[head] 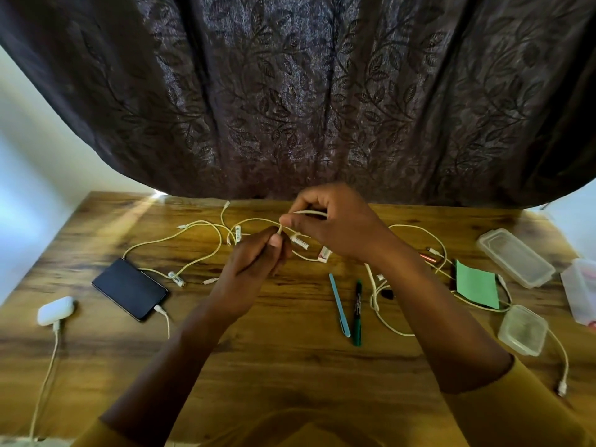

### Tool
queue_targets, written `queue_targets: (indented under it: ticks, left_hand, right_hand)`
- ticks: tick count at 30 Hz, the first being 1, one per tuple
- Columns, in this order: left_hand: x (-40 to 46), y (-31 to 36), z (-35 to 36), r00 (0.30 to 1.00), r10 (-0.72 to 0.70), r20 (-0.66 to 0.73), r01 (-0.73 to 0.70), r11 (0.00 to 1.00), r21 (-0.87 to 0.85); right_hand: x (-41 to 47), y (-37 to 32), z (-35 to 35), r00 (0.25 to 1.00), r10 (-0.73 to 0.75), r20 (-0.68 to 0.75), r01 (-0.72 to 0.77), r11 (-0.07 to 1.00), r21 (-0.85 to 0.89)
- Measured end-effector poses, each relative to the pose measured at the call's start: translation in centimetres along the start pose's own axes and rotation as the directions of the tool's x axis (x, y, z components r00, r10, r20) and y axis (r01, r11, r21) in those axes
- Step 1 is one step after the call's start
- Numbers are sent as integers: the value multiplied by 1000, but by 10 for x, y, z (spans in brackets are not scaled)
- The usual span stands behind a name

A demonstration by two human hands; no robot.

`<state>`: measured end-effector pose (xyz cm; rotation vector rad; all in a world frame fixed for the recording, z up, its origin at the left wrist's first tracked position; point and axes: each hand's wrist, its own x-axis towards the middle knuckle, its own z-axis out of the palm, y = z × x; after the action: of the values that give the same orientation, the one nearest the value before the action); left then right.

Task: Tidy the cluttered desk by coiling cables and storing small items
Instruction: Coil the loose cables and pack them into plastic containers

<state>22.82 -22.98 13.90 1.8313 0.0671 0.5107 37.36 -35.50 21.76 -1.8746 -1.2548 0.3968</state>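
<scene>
Both hands raised over the table [290,366], just beyond the phone [130,288]; left hand [254,266] pinches the white cable [258,221] near one end, right hand [335,227] curls round a first loop of it; rest of cable trails on the table beyond the phone, crossing other leads; judgement: coiling just begun; feed slack slowly, keep loops even, lift clear of the batteries [176,279] so nothing snags or drags

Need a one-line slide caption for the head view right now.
Both hands, left and right, pinch a white cable above the wooden desk.
</scene>
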Motion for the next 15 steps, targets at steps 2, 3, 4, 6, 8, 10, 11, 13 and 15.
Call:
queue_targets:
  ticks: [2,3,4,6,8,10,11,13,15]
  left_hand:
    - [0,0,2,999,-38,-5,37,998,-47]
    - [0,0,2,999,-49,-10,48,997,-60]
    - [1,1,2,998,-59,-17,57,995,-77]
    - [3,4,1,997,-77,-28,74,990,-119]
    - [4,6,0,995,-93,-33,85,979,-185]
    - [3,9,-2,993,-106,-45,90,959,-269]
    - [3,11,-3,993,-106,-53,84,945,-316]
    - [4,17,-6,992,-98,-81,56,910,-411]
    - [7,23,-11,992,-75,-104,14,870,-492]
  right_hand:
    - [1,3,0,1000,-11,17,10,999,36]
    - [1,4,0,999,-20,29,19,998,60]
    - [0,6,0,999,-29,36,26,996,88]
    - [-2,9,-2,999,-32,42,25,989,145]
    - [-3,11,-2,999,-15,40,7,983,185]
    - [-2,15,2,999,11,37,-18,980,198]
    - [-2,18,4,999,28,35,-34,980,197]
    - [-2,28,9,998,61,19,-63,983,174]
    - [-2,37,15,997,81,-12,-79,988,129]
